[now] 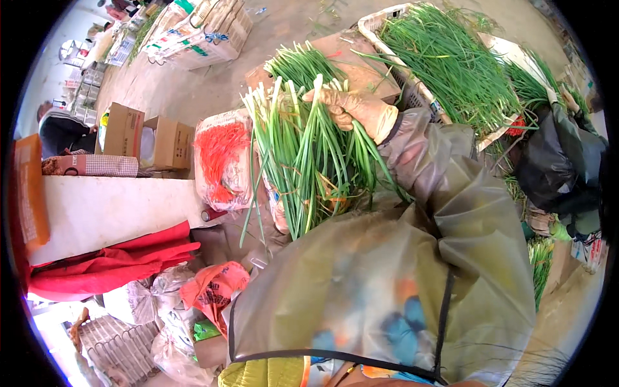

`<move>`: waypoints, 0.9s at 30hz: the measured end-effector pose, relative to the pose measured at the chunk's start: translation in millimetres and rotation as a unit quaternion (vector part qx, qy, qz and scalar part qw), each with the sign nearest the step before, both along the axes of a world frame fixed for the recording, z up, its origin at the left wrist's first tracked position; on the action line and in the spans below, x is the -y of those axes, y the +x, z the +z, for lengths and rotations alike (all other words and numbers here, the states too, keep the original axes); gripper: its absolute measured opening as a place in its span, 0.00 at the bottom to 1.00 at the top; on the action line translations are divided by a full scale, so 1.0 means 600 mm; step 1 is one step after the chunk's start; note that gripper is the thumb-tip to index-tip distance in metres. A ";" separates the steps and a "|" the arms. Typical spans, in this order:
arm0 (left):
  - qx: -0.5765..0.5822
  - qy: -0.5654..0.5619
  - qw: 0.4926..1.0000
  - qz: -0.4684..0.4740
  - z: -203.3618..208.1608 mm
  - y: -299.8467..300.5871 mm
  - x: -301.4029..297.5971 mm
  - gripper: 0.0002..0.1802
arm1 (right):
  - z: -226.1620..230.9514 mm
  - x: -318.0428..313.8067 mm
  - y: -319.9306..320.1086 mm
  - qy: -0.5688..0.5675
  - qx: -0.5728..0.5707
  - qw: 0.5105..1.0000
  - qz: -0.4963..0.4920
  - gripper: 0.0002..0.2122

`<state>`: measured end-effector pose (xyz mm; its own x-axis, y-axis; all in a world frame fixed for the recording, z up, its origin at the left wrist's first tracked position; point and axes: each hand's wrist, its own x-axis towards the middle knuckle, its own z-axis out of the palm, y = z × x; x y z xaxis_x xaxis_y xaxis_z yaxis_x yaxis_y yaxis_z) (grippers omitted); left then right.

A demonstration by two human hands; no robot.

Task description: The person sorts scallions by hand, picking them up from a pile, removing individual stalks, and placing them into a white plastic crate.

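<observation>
My right hand (pixel 361 111), in a tan glove, comes in from the right under a translucent grey-green sleeve. Its fingers are curled around a loose bunch of green onions (pixel 316 151). The pale stalk ends point up and away, and the green leaves hang down toward me. My left hand does not show; the bunch and my translucent apron (pixel 361 277) cover that area. Beyond the bunch, another bunch of green onions (pixel 300 64) lies on a brown board (pixel 373 63).
A white crate (pixel 412 82) heaped with green onions (pixel 448 68) stands at the far right. Red strips (pixel 222 158) lie on a pale sack to the left. Also left are a white tabletop (pixel 116 206), red cloth (pixel 122 261) and a cardboard box (pixel 171 142). A dark bag (pixel 558 161) is at right.
</observation>
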<state>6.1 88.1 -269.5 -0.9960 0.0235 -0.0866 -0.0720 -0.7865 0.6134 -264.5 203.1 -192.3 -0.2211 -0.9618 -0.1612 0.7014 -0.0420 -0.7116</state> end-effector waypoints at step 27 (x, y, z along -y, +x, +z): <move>-0.024 0.005 1.000 0.006 -0.066 -0.027 0.022 0.43 | 0.082 -0.095 -0.002 -0.083 -0.302 0.946 -0.084 0.16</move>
<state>-10.3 74.9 -309.2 -0.9992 0.0114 -0.0383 -0.0323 -0.7927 0.6088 -265.5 260.3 -143.3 -0.3776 -0.9056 0.1928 0.1431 -0.2628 -0.9542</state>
